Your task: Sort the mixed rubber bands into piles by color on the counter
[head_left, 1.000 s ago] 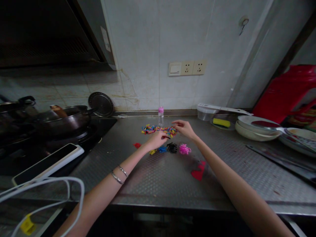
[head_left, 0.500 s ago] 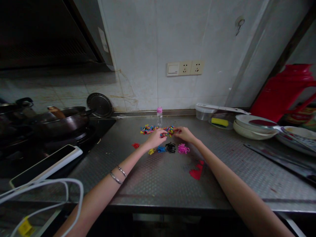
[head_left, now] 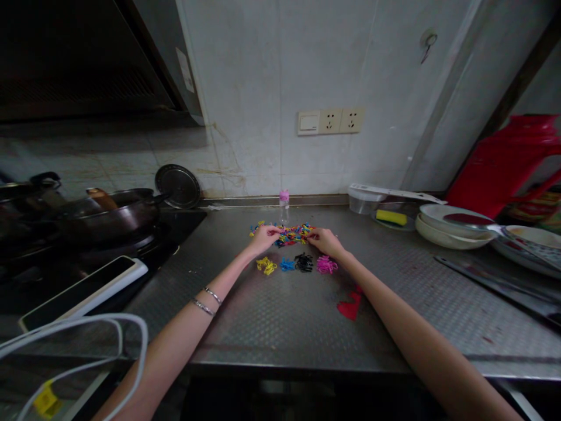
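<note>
1. The left hand (head_left: 263,238) lay palm down with its fingers curled onto the left end of the mixed pile (head_left: 293,234) of small coloured bands. Whether it pinched any could not be told.
2. The right hand (head_left: 325,241) touched the pile's right end with bent fingers, its grip also too small to read.
3. The pile sat near the back edge of the worktop (head_left: 272,327), about midway along it. Its long axis ran left to right, parallel to that edge.
4. Just in front of it, a row ran the same way: yellow heap (head_left: 266,266), blue heap (head_left: 287,265), black heap (head_left: 303,262), pink heap (head_left: 326,265).
5. A small bottle (head_left: 284,206) with a pink cap stood upright behind the pile, by the wall.
6. Towards the front edge the worktop lay bare, save for a red scrap (head_left: 350,307) under the right forearm.
7. A wok (head_left: 114,213) bounded the left side, and stacked bowls (head_left: 451,231) the back right corner.
</note>
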Tool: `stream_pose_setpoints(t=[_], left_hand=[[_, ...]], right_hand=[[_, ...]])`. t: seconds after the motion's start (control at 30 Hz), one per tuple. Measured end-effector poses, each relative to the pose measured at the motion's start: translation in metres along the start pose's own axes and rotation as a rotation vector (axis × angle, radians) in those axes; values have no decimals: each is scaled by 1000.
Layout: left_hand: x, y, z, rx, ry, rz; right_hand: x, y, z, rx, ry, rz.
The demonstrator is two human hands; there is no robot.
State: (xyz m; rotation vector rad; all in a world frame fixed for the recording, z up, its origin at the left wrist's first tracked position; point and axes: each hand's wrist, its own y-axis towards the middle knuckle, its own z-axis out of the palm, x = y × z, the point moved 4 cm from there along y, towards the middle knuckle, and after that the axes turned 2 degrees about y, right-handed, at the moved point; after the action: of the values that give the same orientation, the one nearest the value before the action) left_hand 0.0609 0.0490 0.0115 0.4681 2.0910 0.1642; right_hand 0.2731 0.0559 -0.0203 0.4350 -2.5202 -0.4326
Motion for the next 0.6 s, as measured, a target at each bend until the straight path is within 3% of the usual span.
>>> stream_pose_setpoints(t=[0.37,0.6], left_hand=[[9,-1,-11,-32,120,-49],[13,-2,-8,-17,67,-100]], right_hand=[[-7,7,-23,-74,202,26],[-1,9,-24,17,401,54]])
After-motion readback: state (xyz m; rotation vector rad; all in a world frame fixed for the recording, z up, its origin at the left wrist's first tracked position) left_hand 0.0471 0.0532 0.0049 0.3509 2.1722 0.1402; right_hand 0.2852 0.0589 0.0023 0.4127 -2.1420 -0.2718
